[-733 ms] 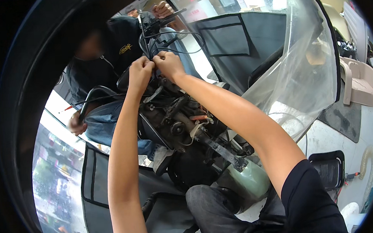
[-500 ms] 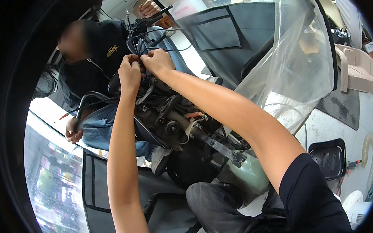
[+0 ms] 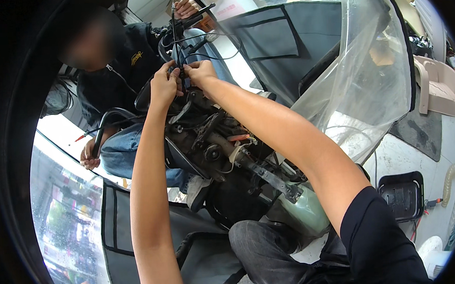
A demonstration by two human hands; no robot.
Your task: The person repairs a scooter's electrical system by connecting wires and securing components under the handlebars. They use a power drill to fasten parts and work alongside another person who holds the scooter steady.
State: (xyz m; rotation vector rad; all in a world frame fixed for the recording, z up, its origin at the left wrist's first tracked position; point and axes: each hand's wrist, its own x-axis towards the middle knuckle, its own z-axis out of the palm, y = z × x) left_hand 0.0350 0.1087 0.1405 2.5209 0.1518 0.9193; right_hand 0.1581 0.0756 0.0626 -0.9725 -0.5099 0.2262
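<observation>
Both my arms reach out to the front of a stripped-down scooter or motorcycle. My left hand (image 3: 167,83) has its fingers closed at a bunch of thin black cables (image 3: 177,49) below the handlebar (image 3: 186,22). Just right of it, my right hand (image 3: 201,73) pinches at the same bunch, fingertips close to the left ones. The cables pass upward between my hands, and one loops out to the right. Exactly which cable each hand grips is partly hidden by the fingers. Beneath my wrists lies the exposed frame (image 3: 214,142) with wiring and brackets.
Across the vehicle sits another person, one hand (image 3: 186,8) by the far handlebar grip, the other hand (image 3: 89,154) by a curved black bar (image 3: 102,129). Grey panels with clear plastic sheeting (image 3: 357,73) flank the vehicle. A black tray (image 3: 403,197) and beige plastic seat (image 3: 438,87) stand right.
My hands have shifted slightly right and down, and the cables show more plainly between them. A cable end now stands higher above the handlebar. The view has moved a little.
</observation>
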